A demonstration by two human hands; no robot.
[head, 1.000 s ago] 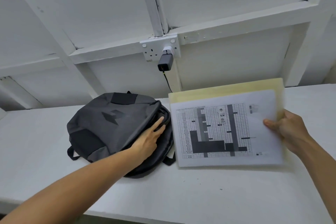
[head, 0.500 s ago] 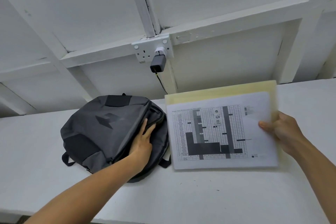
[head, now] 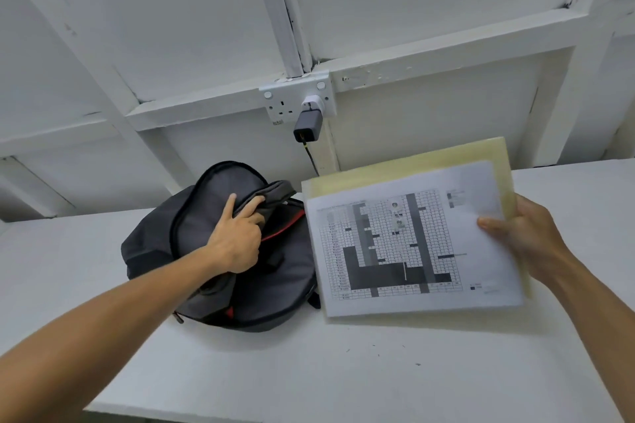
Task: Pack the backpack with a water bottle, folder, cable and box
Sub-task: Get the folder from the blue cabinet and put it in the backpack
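My left arm reaches forward from the lower left, bare to the wrist. My left hand is closed, knuckles up, with fingers curled over a fold of fabric and thumb raised. My right arm comes in from the lower right; my right hand pinches a sheet edge, thumb on top.

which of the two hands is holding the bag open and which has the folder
The left hand grips the raised flap of the grey backpack, keeping it open. The right hand pinches the right edge of the yellow folder, held beside the bag.
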